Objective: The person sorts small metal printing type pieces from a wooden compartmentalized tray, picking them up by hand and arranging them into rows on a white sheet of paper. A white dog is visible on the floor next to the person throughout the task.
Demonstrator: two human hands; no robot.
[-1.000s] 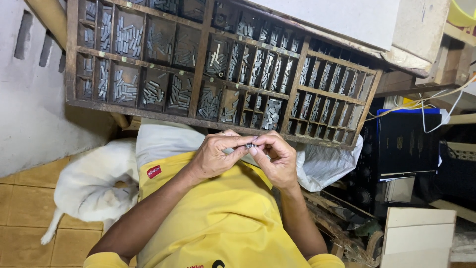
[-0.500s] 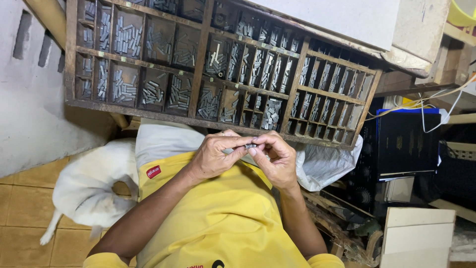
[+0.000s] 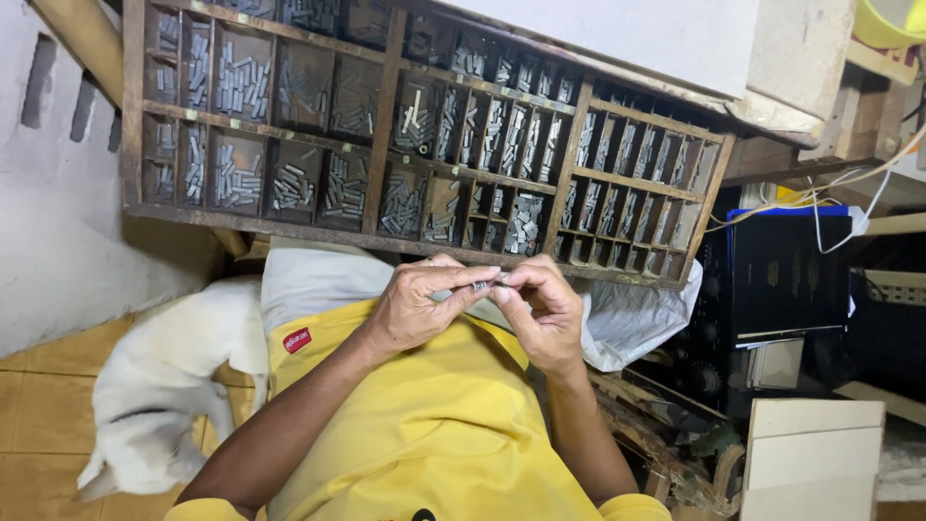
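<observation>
Metal type pieces (image 3: 480,286), small and grey, sit pinched between both hands, just below the front edge of the wooden type case (image 3: 318,224). The left hand (image 3: 417,307) comes in from the left side and the right hand (image 3: 540,309) comes in from the right, and they meet in the middle over the little pieces. The fingers (image 3: 461,280) of the left hand are closed together on one end of the pieces. The fingers of the right hand are closed on the other end. So the long way of the little stack runs side to side, along the front edge of the case, from one hand to the other. Both hands are touching it, and neither one looks nearer than the other. The pieces are too small to count.

The case stands just above the hands. It is split into many small boxes, and most boxes hold more grey pieces lying in heaps. The boxes nearest the hands are the ones in the bottom row of the case, near its middle.

Below the case, the person wears a yellow shirt (image 3: 424,425). A white cat (image 3: 159,386) lies on the floor, below the left end of the case. A crumpled white bag (image 3: 637,318) lies below the right end of the case, just beside the right hand.
</observation>
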